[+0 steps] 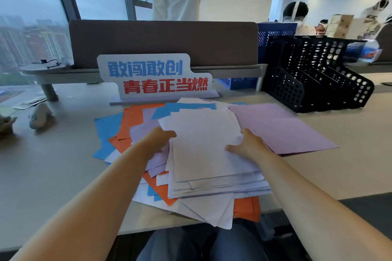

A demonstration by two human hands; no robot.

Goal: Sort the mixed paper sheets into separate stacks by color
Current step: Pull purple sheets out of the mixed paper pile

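At the centre of the frame, we see the white stack (203, 154) lying between the two hands, on top of a loose heap of coloured paper on the desk (53, 165). The left hand (161, 140) grips the stack's left edge near its far corner, with the thumb over the top sheet and the fingers curled under the paper. The right hand (247, 144) holds the opposite edge, its thumb pressed flat on the top sheet and pointing toward the left hand. Orange sheets (131, 121) and blue sheets (106, 131) fan out to the left of the left hand. The pinkish-lilac sheets (282, 129) spread to the right of the right hand, just beyond its knuckles.

We cannot see most of either hand's fingers beneath the paper, nor can we tell whether the stack is lifted off the heap. Much of the orange and blue paper is buried, so only corners and strips show. Some paper overhangs the desk's near edge at the bottom of the heap. The pale sheets under the left wrist are hard to tell from white.

The white stack's long axis runs from the bottom of the frame toward the top, leaning slightly left, with its short edges nearest to and farthest from us. Its sheets are unevenly squared, with corners splayed at the near end. The pinkish-lilac sheets lie with their long axis slanting from upper left to lower right.
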